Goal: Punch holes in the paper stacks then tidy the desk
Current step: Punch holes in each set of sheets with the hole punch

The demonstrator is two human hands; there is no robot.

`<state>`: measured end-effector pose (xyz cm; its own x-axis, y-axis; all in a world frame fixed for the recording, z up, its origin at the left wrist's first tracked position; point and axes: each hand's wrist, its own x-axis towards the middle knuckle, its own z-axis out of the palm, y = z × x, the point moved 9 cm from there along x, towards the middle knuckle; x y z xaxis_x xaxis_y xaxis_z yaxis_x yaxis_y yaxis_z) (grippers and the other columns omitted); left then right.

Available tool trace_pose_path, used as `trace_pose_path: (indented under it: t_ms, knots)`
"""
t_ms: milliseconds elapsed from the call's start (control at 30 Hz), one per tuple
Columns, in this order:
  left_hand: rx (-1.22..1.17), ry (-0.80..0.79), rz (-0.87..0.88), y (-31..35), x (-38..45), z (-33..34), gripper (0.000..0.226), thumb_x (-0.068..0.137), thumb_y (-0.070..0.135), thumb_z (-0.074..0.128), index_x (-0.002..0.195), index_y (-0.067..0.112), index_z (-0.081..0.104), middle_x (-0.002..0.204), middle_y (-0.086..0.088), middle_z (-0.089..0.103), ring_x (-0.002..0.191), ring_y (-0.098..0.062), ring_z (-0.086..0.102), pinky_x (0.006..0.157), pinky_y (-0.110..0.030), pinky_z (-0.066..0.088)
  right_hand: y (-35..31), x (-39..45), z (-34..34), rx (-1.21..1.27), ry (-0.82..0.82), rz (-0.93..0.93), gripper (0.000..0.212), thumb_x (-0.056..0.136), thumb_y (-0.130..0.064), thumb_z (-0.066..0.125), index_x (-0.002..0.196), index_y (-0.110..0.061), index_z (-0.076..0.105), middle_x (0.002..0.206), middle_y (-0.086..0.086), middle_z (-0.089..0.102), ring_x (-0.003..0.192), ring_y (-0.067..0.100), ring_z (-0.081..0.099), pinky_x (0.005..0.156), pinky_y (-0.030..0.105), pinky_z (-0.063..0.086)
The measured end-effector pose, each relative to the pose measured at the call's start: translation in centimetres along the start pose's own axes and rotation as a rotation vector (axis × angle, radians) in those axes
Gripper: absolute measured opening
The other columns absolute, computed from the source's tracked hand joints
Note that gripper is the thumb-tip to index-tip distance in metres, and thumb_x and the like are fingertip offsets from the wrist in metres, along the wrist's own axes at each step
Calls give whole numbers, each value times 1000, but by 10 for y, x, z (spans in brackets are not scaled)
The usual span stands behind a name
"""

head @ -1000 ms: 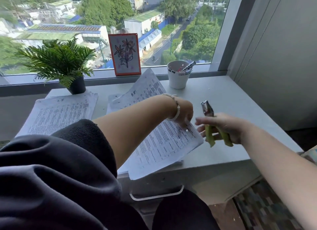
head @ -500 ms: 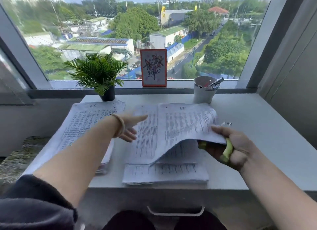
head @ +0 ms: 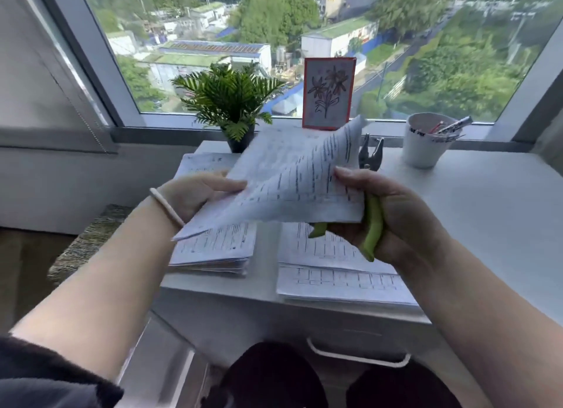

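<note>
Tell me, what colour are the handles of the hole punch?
Light green. The hole punch handles show best in the head view, gripped in the right hand.

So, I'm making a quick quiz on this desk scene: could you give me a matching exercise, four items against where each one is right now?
Items:
1. green-handled metal hole punch
2. white cup of pens
3. red-framed flower drawing
4. small potted green fern

Places:
A. leaning against the window, middle of the sill
B. back right of the white desk
C. in the right hand
D. back left of the desk, behind the paper stack

Pairs: 1-C, 2-B, 3-A, 4-D
</note>
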<state>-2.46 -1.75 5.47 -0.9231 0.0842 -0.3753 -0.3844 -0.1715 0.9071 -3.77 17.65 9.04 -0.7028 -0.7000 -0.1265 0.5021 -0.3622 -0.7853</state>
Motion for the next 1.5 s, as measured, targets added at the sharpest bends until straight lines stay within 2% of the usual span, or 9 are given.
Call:
trace_pose_path:
  t_ms: [133, 233, 400, 733, 933, 1067, 1233, 1400, 1500]
  knots:
    - [35, 237, -43, -12, -18, -86, 41, 85, 1, 57, 126, 4, 54, 115, -18, 66, 87, -27, 71, 69, -40, 60, 57, 17, -7, -198, 152, 197, 24, 82, -9, 63, 99, 8, 65, 89, 21, 68, 73, 34, 66, 66, 51, 58]
    - [180, 401, -165, -38, -30, -134, 28, 92, -3, 51, 119, 3, 57, 112, -21, 67, 92, -33, 69, 72, -47, 59, 100, 33, -14, -388, 242, 311, 7, 86, -3, 66, 83, 2, 62, 67, 12, 65, 59, 28, 62, 65, 50, 57]
    - [505, 586, -283, -50, -34, -181, 27, 84, 3, 67, 110, 1, 62, 104, -20, 69, 93, -38, 68, 87, -53, 53, 129, 70, -12, -644, 263, 353, 23, 81, -4, 69, 101, 5, 60, 84, 18, 63, 62, 26, 62, 61, 36, 50]
    - [738, 543, -503, -62, -28, -204, 32, 80, 17, 72, 108, 4, 64, 101, -13, 71, 93, -33, 68, 87, -48, 54, 148, 76, -8, -726, 115, 512, 23, 85, -5, 67, 104, 1, 57, 79, 16, 65, 64, 26, 69, 58, 35, 48]
    - [634, 558, -322, -41, -20, -198, 17, 84, 10, 69, 99, 12, 60, 100, -12, 70, 93, -33, 68, 88, -49, 53, 137, 83, -6, -749, 98, 443, 23, 84, -12, 70, 99, -5, 55, 82, 19, 68, 66, 28, 67, 65, 38, 48]
    - [737, 599, -248, -14, -3, -196, 27, 82, 17, 72, 105, 18, 57, 97, -3, 69, 86, -24, 69, 79, -37, 55, 121, 96, -4, -822, 117, 451, 44, 80, -32, 71, 108, -2, 54, 81, 20, 70, 76, 34, 61, 72, 47, 39]
    - [842, 685, -318, -13, 6, -197, 28, 81, 15, 72, 107, 12, 63, 98, -7, 69, 84, -23, 65, 75, -32, 49, 117, 105, -5, -910, 67, 505, 32, 91, -28, 63, 107, -1, 54, 73, 10, 67, 62, 24, 67, 63, 33, 49]
    - [1089, 850, -365, -8, 8, -190, 76, 74, 29, 78, 138, 10, 40, 134, -14, 48, 121, -33, 49, 100, -42, 43, 97, 104, -16, -876, 112, 438, 21, 95, -23, 58, 105, -5, 53, 85, 13, 66, 69, 25, 68, 71, 41, 53]
    - [1233, 849, -86, 16, 31, -133, 66, 82, 26, 66, 141, 21, 37, 140, -11, 39, 124, -30, 45, 100, -42, 44, 56, 101, -35, -724, 228, 325, 25, 94, -23, 59, 111, -6, 52, 97, 16, 64, 76, 27, 68, 71, 41, 54]
